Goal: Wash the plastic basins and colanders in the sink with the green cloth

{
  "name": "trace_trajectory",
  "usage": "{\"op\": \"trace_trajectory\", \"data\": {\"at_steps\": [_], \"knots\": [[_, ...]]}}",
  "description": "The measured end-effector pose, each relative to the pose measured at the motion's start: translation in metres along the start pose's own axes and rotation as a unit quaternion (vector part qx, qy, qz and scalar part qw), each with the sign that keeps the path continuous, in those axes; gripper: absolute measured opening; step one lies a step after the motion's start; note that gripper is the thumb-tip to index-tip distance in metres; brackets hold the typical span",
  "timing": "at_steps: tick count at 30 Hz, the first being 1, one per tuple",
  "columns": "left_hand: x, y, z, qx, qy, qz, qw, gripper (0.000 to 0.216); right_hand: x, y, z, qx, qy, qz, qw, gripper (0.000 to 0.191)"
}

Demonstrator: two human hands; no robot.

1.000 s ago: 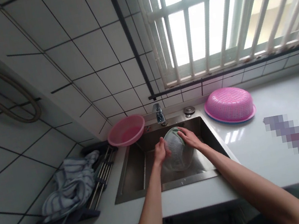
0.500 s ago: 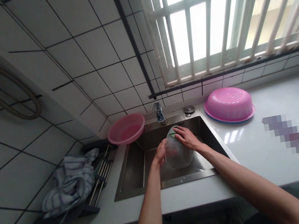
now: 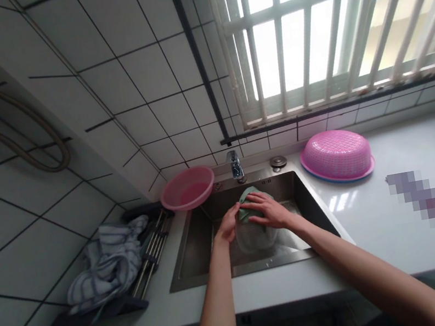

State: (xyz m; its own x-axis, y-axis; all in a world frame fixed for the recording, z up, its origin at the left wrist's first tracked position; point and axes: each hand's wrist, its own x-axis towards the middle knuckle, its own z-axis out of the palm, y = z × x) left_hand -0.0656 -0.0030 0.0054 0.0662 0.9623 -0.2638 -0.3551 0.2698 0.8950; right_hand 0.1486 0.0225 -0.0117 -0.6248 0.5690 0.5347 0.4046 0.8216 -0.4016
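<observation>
Over the sink (image 3: pixel 312 208), a clear ribbed bowl (image 3: pixel 255 239) is held tilted, its outer side facing me. My left hand (image 3: pixel 228 225) grips it by the left edge, fingers partly hidden behind it. A pale green cloth (image 3: pixel 246 213) lies against the bowl's upper outside. My right hand (image 3: pixel 269 210) presses that cloth flat to the surface with its fingers spread over it. Behind the bowl stands the chrome faucet (image 3: pixel 235 166); I cannot tell whether water runs from it.
A pink basin (image 3: pixel 187 189) rests on the sink's back left corner. To the right, a pink basket (image 3: pixel 337 157) lies upside down over something blue. A striped towel (image 3: pixel 101 266) is heaped beside a metal rack (image 3: pixel 150 258) on the left. A drain strainer (image 3: pixel 278 162) sits behind the sink.
The green cloth, earlier seen mostly through the bowl near its rim, now covers the upper outside under my right hand. The bowl has turned and shifted slightly left.
</observation>
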Motion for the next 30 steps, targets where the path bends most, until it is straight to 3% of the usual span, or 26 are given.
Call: {"op": "trace_trajectory", "data": {"at_steps": [3,5,8,11,14,19,21,27,30], "knots": [[0.003,-0.004,0.005,0.019,0.022,0.017,0.999,0.020,-0.005,0.014,-0.003,0.004,0.014,0.077,0.997,0.058],[0.006,-0.006,0.005,0.053,0.069,0.027,0.996,0.025,-0.005,0.007,-0.002,-0.008,0.004,0.069,0.998,0.054],[0.009,-0.006,0.000,0.112,0.152,0.081,0.979,0.037,0.000,-0.022,0.005,-0.046,-0.028,-0.024,0.998,0.042],[0.010,-0.003,-0.005,0.147,0.183,0.108,0.966,0.056,0.006,-0.047,0.010,-0.053,-0.066,-0.121,0.989,0.032],[0.007,-0.001,-0.005,0.153,0.171,0.103,0.968,0.071,0.010,-0.043,0.008,-0.041,-0.065,-0.116,0.990,0.034],[0.003,-0.003,0.004,0.138,0.085,0.077,0.984,0.069,0.008,-0.006,-0.002,0.004,0.053,0.059,0.997,0.043],[0.003,-0.003,0.005,0.132,0.079,0.066,0.986,0.064,0.006,-0.004,-0.002,0.002,0.073,0.088,0.993,0.042],[0.007,-0.002,-0.004,0.125,0.152,0.121,0.973,0.049,0.007,-0.047,0.005,-0.054,-0.045,-0.087,0.994,0.034],[0.005,-0.001,-0.004,0.093,0.151,0.114,0.977,0.047,0.010,-0.047,0.004,-0.039,-0.039,-0.082,0.995,0.035]]}}
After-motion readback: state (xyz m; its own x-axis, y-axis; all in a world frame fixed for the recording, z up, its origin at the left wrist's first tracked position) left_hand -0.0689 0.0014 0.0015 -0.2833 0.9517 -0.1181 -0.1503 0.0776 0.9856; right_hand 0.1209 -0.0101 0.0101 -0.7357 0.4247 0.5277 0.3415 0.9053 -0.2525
